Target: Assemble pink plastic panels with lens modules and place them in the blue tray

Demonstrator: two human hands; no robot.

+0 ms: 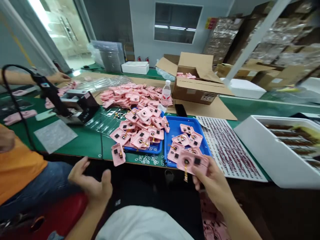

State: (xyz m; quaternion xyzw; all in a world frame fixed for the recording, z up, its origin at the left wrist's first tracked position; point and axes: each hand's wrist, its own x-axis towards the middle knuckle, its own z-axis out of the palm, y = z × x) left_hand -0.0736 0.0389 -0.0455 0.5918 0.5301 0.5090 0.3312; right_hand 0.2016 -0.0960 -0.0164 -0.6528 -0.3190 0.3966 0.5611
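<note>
My right hand (212,181) grips a pink plastic part (191,161) with a black square and a small gold flex tail hanging from it, held just in front of the right blue tray (175,128). That tray holds several more pink parts. My left hand (91,181) hovers below the table edge with fingers spread and nothing in it. The nearest thing to it is a single pink part (118,154) lying on the green table (82,140) at the edge. A second blue tray (152,148) to the left is heaped with pink parts.
A co-worker in an orange shirt (17,170) sits at my left beside a black fixture (77,105). A large pile of pink parts (132,95), a water bottle (166,93), a phone (180,110), an open carton (197,80), a sheet of dark strips (225,143) and a white foam box (275,150) crowd the table.
</note>
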